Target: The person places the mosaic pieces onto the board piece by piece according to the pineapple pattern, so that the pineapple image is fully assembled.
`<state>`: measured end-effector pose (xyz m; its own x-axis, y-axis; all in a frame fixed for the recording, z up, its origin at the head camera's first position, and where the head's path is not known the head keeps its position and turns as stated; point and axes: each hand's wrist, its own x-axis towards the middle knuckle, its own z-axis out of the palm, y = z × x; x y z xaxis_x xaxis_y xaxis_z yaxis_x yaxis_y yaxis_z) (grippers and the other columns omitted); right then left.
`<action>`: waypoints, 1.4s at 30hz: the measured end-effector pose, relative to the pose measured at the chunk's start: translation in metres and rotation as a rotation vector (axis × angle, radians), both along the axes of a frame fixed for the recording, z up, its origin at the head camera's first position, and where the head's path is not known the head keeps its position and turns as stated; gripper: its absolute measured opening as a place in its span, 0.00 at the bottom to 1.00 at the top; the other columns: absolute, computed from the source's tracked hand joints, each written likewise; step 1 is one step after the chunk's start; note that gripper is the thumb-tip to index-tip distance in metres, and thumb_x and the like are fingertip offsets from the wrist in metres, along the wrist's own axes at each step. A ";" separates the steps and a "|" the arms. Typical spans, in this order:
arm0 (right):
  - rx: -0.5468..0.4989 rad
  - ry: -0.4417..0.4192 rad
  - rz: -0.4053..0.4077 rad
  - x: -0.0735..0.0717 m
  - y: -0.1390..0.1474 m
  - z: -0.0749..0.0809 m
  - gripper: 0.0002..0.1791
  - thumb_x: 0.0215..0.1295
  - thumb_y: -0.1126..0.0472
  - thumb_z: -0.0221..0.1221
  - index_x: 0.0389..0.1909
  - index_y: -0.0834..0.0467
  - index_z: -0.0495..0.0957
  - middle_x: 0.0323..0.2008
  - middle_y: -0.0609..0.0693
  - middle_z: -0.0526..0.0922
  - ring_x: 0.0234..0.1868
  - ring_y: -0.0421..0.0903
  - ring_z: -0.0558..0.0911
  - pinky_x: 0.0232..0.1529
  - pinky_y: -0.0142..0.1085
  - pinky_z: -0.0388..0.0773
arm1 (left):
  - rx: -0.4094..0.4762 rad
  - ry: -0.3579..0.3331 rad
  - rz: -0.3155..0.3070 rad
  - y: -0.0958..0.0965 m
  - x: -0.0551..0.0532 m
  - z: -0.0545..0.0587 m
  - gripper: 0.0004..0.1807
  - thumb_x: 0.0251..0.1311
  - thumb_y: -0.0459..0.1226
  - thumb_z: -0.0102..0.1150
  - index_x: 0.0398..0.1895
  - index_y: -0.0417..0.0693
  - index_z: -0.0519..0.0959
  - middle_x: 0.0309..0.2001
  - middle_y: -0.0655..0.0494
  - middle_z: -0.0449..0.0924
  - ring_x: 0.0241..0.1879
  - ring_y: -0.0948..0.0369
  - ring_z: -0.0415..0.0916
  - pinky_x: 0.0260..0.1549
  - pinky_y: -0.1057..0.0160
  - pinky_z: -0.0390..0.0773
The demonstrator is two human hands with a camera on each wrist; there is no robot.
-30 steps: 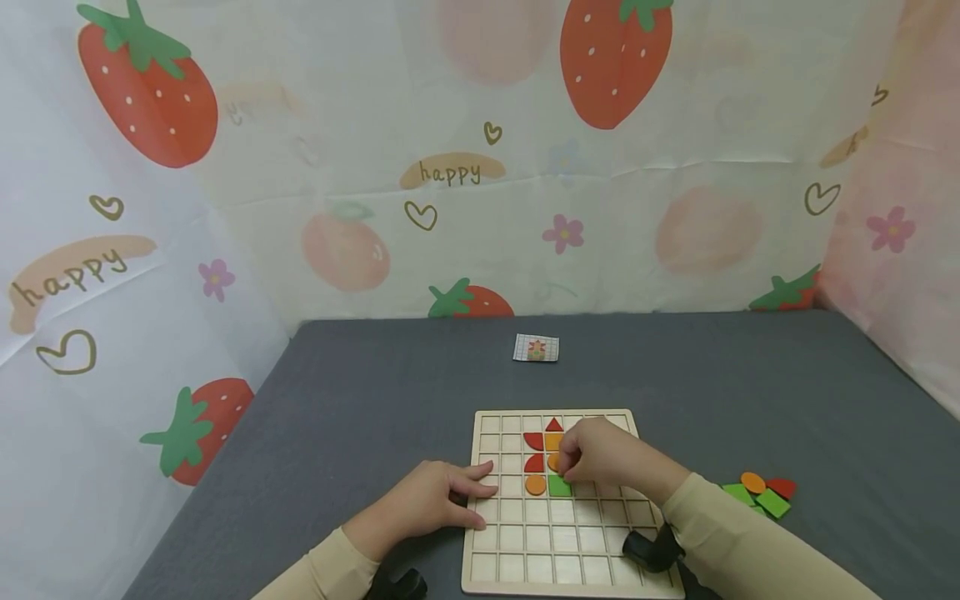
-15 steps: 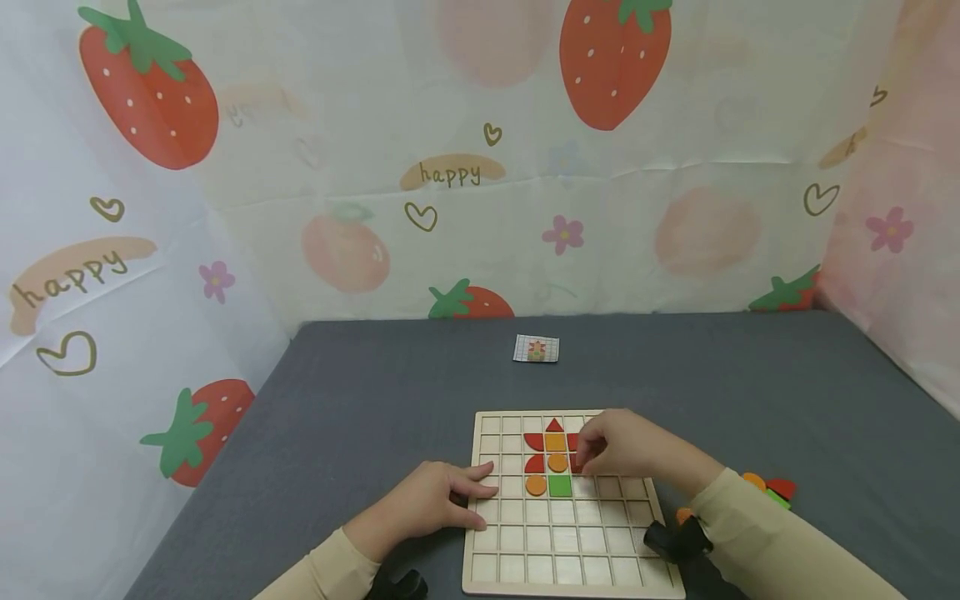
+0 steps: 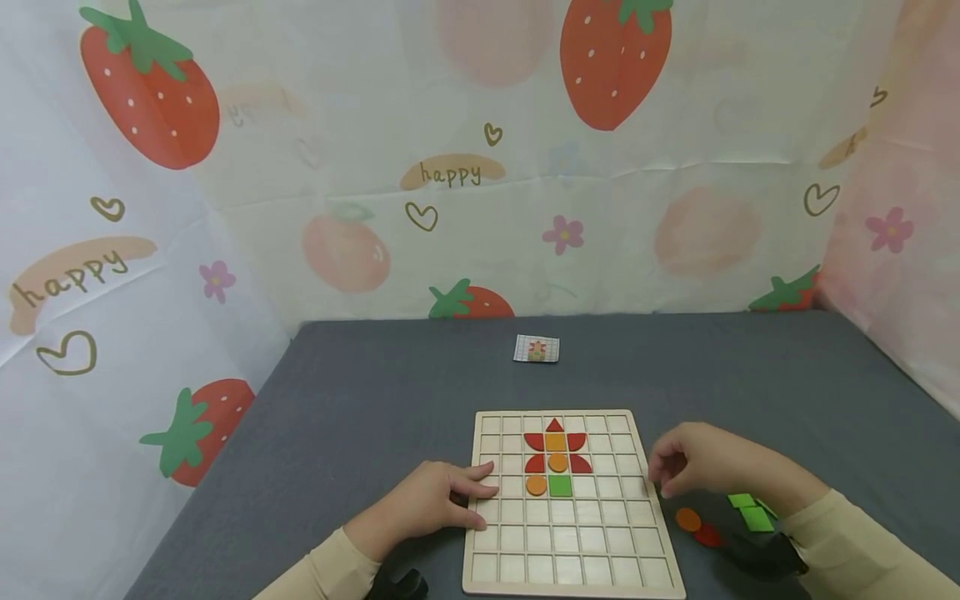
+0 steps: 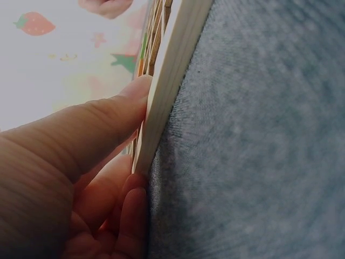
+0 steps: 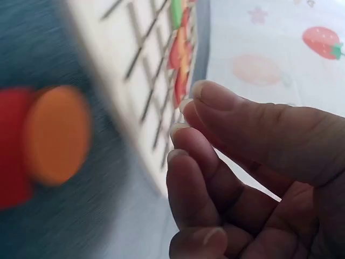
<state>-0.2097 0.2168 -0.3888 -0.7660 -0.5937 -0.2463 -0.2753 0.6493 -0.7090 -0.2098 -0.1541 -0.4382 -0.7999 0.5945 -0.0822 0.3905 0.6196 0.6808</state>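
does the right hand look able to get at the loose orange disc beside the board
Likely yes: the right hand appears empty, close by the orange disc, whose face shows uncovered, and nothing visible blocks the way.

Head view's lit pretty soft and even, patterned backdrop [image 3: 480,242] a bit pale, with a dark shadow by the left hand [image 3: 423,498] on the gray cloth [image 3: 360,400]. Left wrist cam is dimmer on the hand, backdrop blown out and hazy, cloth mushy toward the right. Right wrist cam's the blurry one: orange disc [image 5: 58,135], red piece [image 5: 12,148] and the board [image 5: 116,43] look smeared, right hand [image 5: 280,140] fairly crisp.
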 end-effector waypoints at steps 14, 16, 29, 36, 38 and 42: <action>0.010 0.004 0.047 0.013 0.020 -0.023 0.13 0.43 0.62 0.69 0.25 0.55 0.74 0.21 0.43 0.73 0.22 0.36 0.71 0.23 0.31 0.69 | -0.005 -0.011 0.003 0.000 0.001 0.002 0.26 0.41 0.46 0.70 0.48 0.58 0.80 0.59 0.63 0.70 0.59 0.60 0.66 0.55 0.57 0.68; 0.018 0.018 0.047 0.014 0.018 -0.024 0.13 0.42 0.64 0.69 0.23 0.55 0.72 0.20 0.42 0.73 0.21 0.35 0.70 0.22 0.30 0.69 | -0.001 -0.007 0.001 0.000 0.001 0.002 0.26 0.40 0.46 0.70 0.48 0.58 0.80 0.58 0.63 0.71 0.59 0.60 0.67 0.55 0.57 0.68; 0.026 -0.043 0.060 0.009 0.014 -0.015 0.08 0.48 0.66 0.66 0.22 0.56 0.75 0.20 0.43 0.76 0.21 0.36 0.72 0.22 0.31 0.70 | -0.010 -0.031 0.018 0.002 0.003 0.005 0.26 0.40 0.46 0.71 0.48 0.58 0.80 0.59 0.64 0.70 0.60 0.59 0.66 0.55 0.56 0.68; -0.021 0.011 0.050 0.000 0.000 -0.007 0.06 0.55 0.61 0.62 0.22 0.55 0.77 0.20 0.42 0.75 0.20 0.36 0.68 0.21 0.31 0.67 | -0.013 -0.030 0.018 0.002 0.003 0.005 0.26 0.40 0.46 0.71 0.49 0.58 0.80 0.59 0.63 0.70 0.60 0.59 0.66 0.55 0.55 0.67; -0.034 0.034 0.027 -0.002 -0.008 -0.007 0.06 0.56 0.60 0.62 0.23 0.55 0.76 0.21 0.42 0.74 0.21 0.36 0.68 0.22 0.31 0.67 | -0.022 -0.028 0.019 0.002 0.003 0.004 0.26 0.40 0.46 0.71 0.49 0.58 0.80 0.59 0.64 0.70 0.60 0.60 0.66 0.55 0.56 0.67; -0.052 0.070 -0.032 -0.004 -0.027 -0.009 0.06 0.57 0.61 0.62 0.23 0.55 0.76 0.20 0.43 0.74 0.21 0.38 0.69 0.22 0.31 0.68 | -0.035 -0.030 0.027 0.002 0.002 0.003 0.26 0.41 0.47 0.70 0.49 0.59 0.80 0.59 0.65 0.70 0.60 0.61 0.65 0.55 0.56 0.67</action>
